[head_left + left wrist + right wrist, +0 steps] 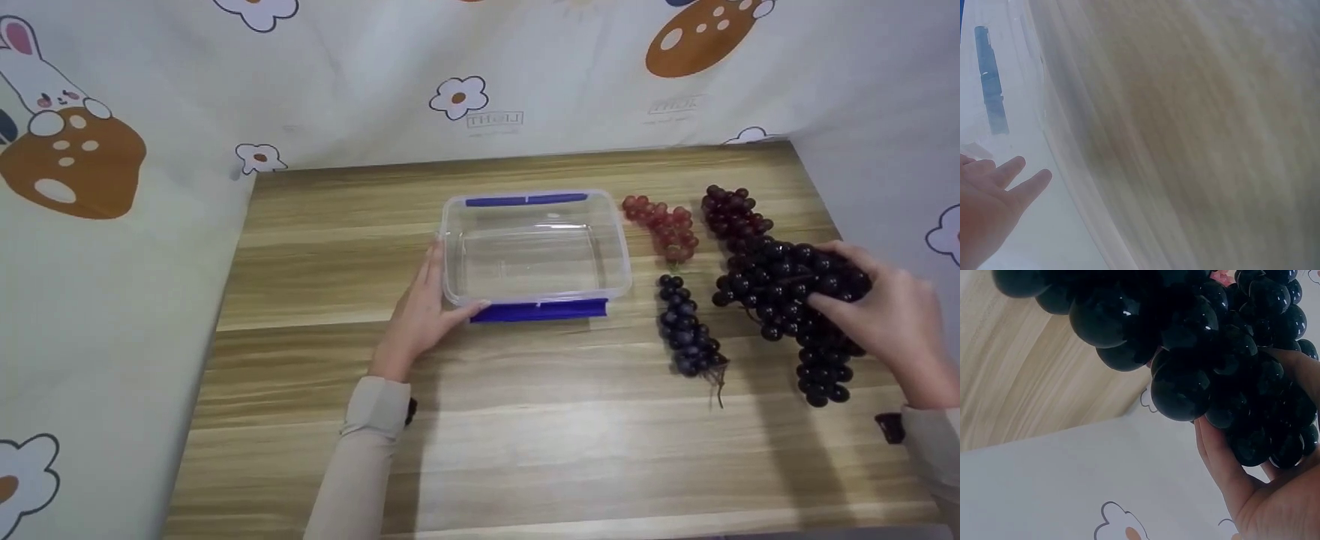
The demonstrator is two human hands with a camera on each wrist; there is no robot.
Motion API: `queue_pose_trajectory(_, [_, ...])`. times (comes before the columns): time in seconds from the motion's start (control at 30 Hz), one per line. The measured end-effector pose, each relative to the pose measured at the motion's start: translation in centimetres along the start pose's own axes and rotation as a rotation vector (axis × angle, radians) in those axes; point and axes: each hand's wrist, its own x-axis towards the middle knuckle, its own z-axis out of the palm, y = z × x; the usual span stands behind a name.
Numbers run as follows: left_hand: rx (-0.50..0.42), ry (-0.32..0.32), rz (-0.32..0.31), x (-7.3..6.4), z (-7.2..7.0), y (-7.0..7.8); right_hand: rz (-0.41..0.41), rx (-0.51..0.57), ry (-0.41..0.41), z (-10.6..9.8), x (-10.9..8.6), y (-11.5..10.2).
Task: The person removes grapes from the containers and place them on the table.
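Note:
A clear plastic container (625, 259) with blue latches stands lidless on the wooden table. My left hand (420, 315) rests against its left side, thumb at the front left corner near the front latch (538, 310). The left wrist view shows that hand (991, 205) with its fingers extended and spread. On the right, my right hand (896, 311) grips a large bunch of black grapes (784, 274), thumb on top. In the right wrist view, fingers curl round the bunch (1185, 385). More black grapes (823, 373) show below it; whether they belong to it I cannot tell.
Between container and right hand lie a bunch of light red grapes (667, 225) and a slim dark blue bunch (684, 330). Dark red grapes (731, 214) lie behind the black bunch. A patterned cloth (360, 90) hangs round the table (315, 285) at back and sides.

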Motion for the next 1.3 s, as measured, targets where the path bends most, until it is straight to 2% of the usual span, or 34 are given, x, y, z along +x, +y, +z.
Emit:
queue_pose_trajectory(0.2, [-0.002, -0.004, 0.003, -0.1, -0.1, 0.1, -0.020, -0.016, 0.021, 0.3, -0.4, 0.5])
queue_pose_trajectory(0.37, [0.002, -0.011, 0.002, 0.0, -0.1, 0.1, -0.005, -0.028, 0.021, 0.6, -0.8, 1.0])
queue_pose_trajectory(0.87, [0.010, -0.006, 0.008, 0.0, 0.0, -0.1, 0.023, -0.009, -0.086, 1.6, -1.1, 2.3])
queue_pose_trajectory(1.3, [0.018, -0.001, -0.005, -0.1, 0.0, 0.1, 0.021, -0.028, -0.103, 3.0, -1.2, 3.3])
